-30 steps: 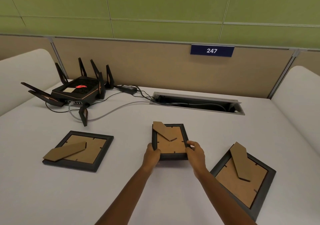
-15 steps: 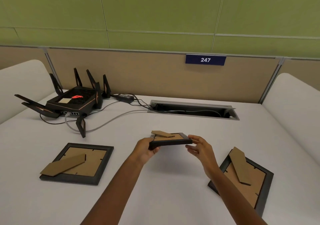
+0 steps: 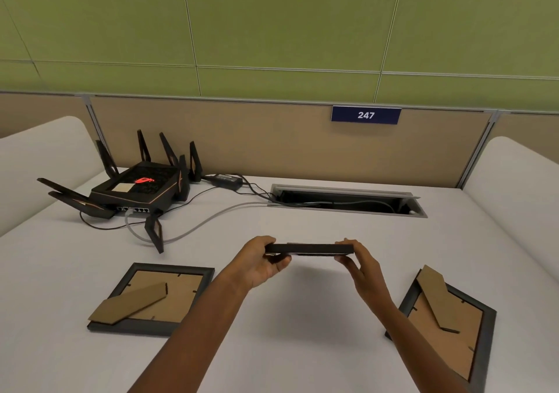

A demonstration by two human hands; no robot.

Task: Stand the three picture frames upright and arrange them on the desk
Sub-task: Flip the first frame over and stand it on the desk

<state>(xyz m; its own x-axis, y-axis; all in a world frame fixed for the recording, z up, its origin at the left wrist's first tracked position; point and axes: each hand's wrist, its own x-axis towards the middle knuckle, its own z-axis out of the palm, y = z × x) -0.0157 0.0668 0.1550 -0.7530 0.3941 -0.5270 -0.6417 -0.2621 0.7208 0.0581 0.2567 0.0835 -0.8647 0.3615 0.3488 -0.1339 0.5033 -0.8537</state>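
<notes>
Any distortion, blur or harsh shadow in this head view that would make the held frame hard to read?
Head view: wide-angle bending curves the partition and desk edges; light is soft and even, no glare; a faint shadow lies under the held frame, seen edge-on between left hand and right hand; slight softness overall.

A white desk (image 3: 302,347) fills the lower view. Behind it stands a tan partition (image 3: 242,141) with metal posts, bearing a dark blue plate (image 3: 366,115) that reads 247. Above the partition the wall (image 3: 272,24) is green, split by thin seams into panels. Rounded white dividers (image 3: 39,157) rise at both sides of the desk. At the back of the desk a metal-edged cable slot (image 3: 348,200) lies open. At back left sits a black router (image 3: 136,188) with antennas, its cables (image 3: 211,217) running to the slot. The light is soft and even.
</notes>
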